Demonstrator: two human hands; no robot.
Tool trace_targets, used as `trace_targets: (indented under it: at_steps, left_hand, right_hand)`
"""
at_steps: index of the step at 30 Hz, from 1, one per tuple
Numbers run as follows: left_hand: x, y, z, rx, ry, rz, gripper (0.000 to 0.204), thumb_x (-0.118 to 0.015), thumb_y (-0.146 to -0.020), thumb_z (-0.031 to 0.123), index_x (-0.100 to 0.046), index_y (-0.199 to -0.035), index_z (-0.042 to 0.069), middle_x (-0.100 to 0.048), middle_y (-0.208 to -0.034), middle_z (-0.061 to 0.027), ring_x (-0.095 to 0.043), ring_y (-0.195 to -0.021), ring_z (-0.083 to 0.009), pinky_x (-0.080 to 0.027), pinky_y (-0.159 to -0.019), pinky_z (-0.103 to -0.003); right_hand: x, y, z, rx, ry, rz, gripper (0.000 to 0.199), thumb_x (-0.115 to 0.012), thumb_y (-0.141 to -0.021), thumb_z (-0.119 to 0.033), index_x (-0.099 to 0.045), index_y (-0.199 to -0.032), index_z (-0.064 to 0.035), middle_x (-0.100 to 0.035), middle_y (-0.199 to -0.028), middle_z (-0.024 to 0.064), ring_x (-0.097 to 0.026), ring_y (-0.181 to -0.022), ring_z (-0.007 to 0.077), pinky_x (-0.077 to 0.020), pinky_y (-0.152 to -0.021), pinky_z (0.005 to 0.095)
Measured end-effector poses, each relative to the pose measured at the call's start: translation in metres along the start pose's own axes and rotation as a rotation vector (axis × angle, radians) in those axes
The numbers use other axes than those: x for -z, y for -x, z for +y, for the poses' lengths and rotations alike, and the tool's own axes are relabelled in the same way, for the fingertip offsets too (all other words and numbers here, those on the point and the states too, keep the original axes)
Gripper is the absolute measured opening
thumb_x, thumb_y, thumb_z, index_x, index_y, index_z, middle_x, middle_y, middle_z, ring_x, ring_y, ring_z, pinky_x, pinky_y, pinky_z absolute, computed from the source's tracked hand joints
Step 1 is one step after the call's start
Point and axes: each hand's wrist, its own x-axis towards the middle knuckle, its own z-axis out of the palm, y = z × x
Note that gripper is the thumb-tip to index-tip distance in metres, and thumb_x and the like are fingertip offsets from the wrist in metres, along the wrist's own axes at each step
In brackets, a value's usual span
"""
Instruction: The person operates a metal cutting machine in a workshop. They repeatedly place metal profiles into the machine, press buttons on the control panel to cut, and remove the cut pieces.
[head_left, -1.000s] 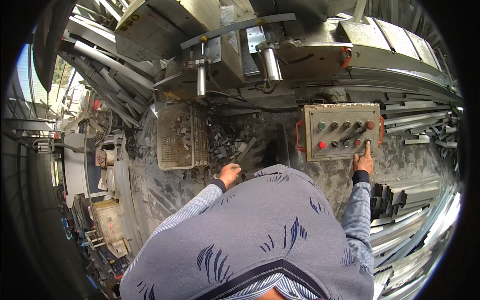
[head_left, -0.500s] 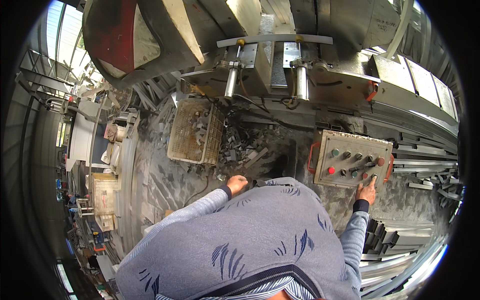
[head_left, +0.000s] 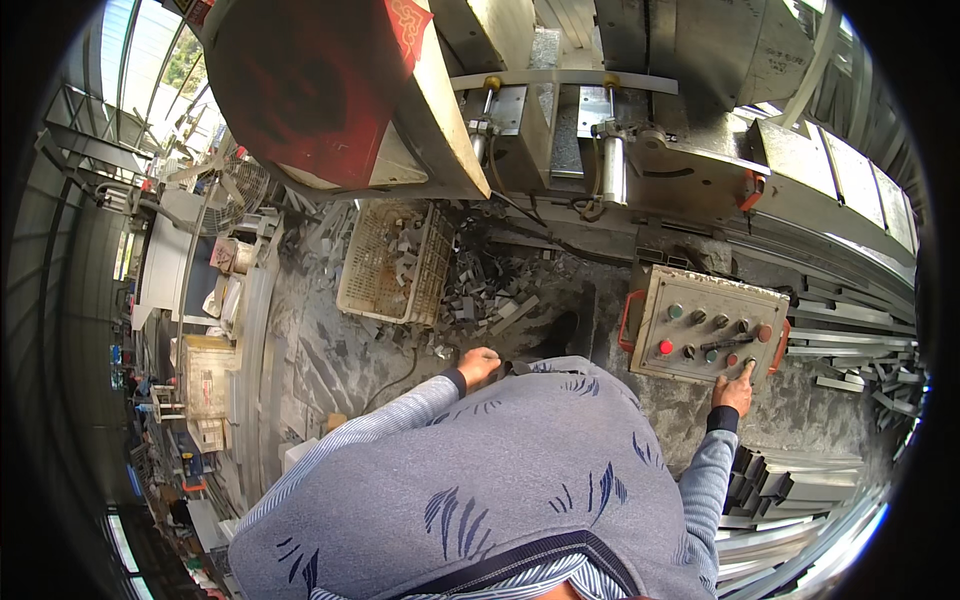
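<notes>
My right hand [head_left: 735, 391] reaches to a metal control box [head_left: 655, 310], its index finger stretched onto a button at the panel's lower right; nothing is held. Coloured buttons and dark knobs cover the panel, and a red one [head_left: 666, 347] at lower left looks bright. My left hand [head_left: 479, 364] is curled closed in front of my body, with nothing showing from it. Ahead, a long pale strip [head_left: 560, 76] lies across the machine under yellow-tipped clamp cylinders [head_left: 614, 170]. A large red-and-cream machine cover [head_left: 320, 100] overlaps the strip's left end and partly hides the left cylinder.
A dirty plastic crate [head_left: 390, 265] of metal offcuts stands left of centre, with scraps [head_left: 490, 290] spilled beside it. Metal profiles [head_left: 800, 475] are stacked at right. Cables cross the floor below the machine. A fan [head_left: 238, 190] stands at far left.
The red-and-cream cover has swung right and toward me, now covering the strip's left end and part of the left cylinder. The finger stays on the button; my left hand has barely moved.
</notes>
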Motion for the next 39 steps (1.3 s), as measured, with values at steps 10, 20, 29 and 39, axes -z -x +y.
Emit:
trace_targets:
  at_steps: [10, 20, 29, 39]
  left_hand:
    - [-0.004, -0.005, -0.031, 0.032, 0.036, 0.003, 0.032, -0.067, -0.079, 0.027, -0.066, -0.1, 0.004, -0.068, -0.098, -0.013, -0.065, -0.092, -0.0236, -0.049, -0.083, -0.033]
    - [-0.005, -0.009, -0.025, -0.012, 0.016, -0.021, 0.036, -0.067, -0.079, 0.029, -0.064, -0.103, 0.002, -0.067, -0.101, -0.0116, -0.063, -0.094, -0.0211, -0.049, -0.084, -0.031]
    - [-0.006, -0.012, -0.026, -0.038, -0.031, 0.003, 0.034, -0.066, -0.08, 0.032, -0.066, -0.098, 0.003, -0.067, -0.099, -0.0114, -0.063, -0.094, -0.0225, -0.048, -0.083, -0.032]
    - [-0.005, -0.014, -0.021, -0.049, -0.032, 0.012, 0.027, -0.064, -0.082, 0.026, -0.066, -0.096, 0.004, -0.066, -0.099, -0.0116, -0.062, -0.095, -0.0241, -0.048, -0.082, -0.032]
  right_hand:
    - [-0.002, -0.002, 0.001, -0.002, 0.013, -0.01, 0.081, -0.067, -0.074, -0.023, -0.025, -0.143, -0.0122, -0.063, -0.095, 0.0228, -0.061, -0.089, 0.0372, -0.0492, -0.079, 0.0438]
    - [0.0, 0.0, -0.002, -0.005, 0.022, -0.017, 0.081, -0.067, -0.075, -0.022, -0.024, -0.143, -0.0108, -0.063, -0.095, 0.0231, -0.061, -0.089, 0.0364, -0.0494, -0.08, 0.0431]
    - [0.0, 0.0, -0.003, 0.006, 0.034, -0.015, 0.081, -0.066, -0.075, -0.021, -0.024, -0.143, -0.0098, -0.063, -0.095, 0.0229, -0.062, -0.087, 0.0361, -0.0496, -0.079, 0.0424]
    - [-0.007, -0.002, 0.002, 0.022, 0.007, 0.014, 0.082, -0.066, -0.074, -0.02, -0.024, -0.143, -0.0094, -0.063, -0.094, 0.0236, -0.062, -0.087, 0.0369, -0.0491, -0.079, 0.0429]
